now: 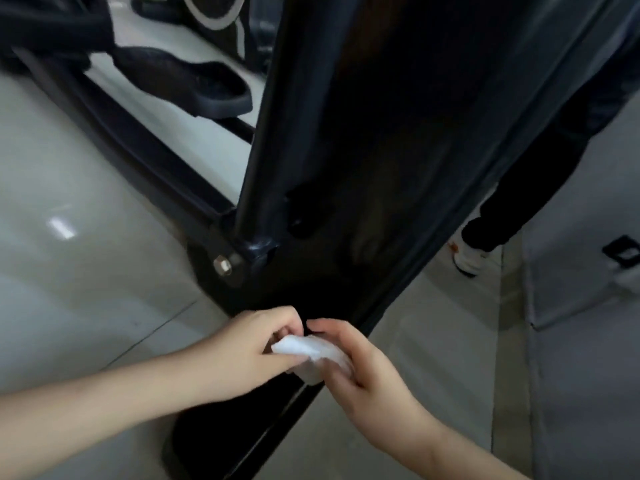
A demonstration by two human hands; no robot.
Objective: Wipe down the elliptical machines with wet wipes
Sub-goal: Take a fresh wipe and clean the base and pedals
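A crumpled white wet wipe [313,353] sits between both of my hands, low in the middle of the view. My left hand [256,348] pinches its left end with curled fingers. My right hand [360,372] holds its right side, fingers curled under it. Just beyond the hands rises the glossy black body of the elliptical machine [363,150], very close to the camera. Its black foot pedal [194,81] and slanted rail [138,150] lie at the upper left, with a silver bolt [223,265] at the joint.
Pale glossy floor tiles [69,237] spread to the left and right of the machine. Another person's leg in dark trousers [526,181] with a white shoe [469,258] stands at the right. More black gym equipment [207,12] is at the top.
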